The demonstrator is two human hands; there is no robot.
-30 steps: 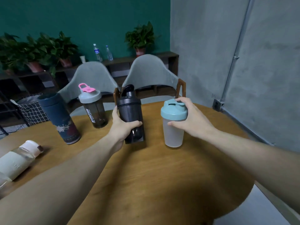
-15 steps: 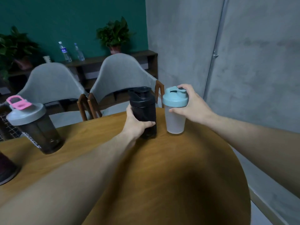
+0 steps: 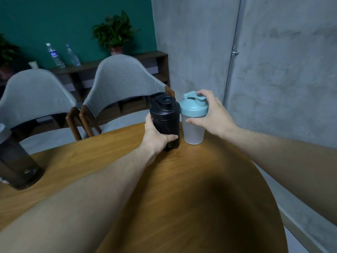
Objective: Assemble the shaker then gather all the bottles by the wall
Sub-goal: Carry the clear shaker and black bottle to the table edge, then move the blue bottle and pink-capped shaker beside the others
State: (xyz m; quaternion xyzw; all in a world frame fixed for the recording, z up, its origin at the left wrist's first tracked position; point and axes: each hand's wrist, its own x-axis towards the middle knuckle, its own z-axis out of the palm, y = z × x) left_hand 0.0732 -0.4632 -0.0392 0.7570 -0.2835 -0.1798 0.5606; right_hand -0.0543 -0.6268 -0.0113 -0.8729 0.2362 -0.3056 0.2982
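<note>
At the far edge of the tabletop (image 3: pixel 182 179), near the wall (image 3: pixel 273 70), both bottles have just arrived: left hand (image 3: pixel 156 137) grips the black shaker (image 3: pixel 165 117), right hand (image 3: pixel 212 114) clasps the frosted bottle (image 3: pixel 193 121), touching side by side. Others remain.

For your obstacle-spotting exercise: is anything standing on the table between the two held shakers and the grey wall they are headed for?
Nothing visible does. The black shaker and teal-lidded shaker stand at the table edge nearest the wall.
</note>
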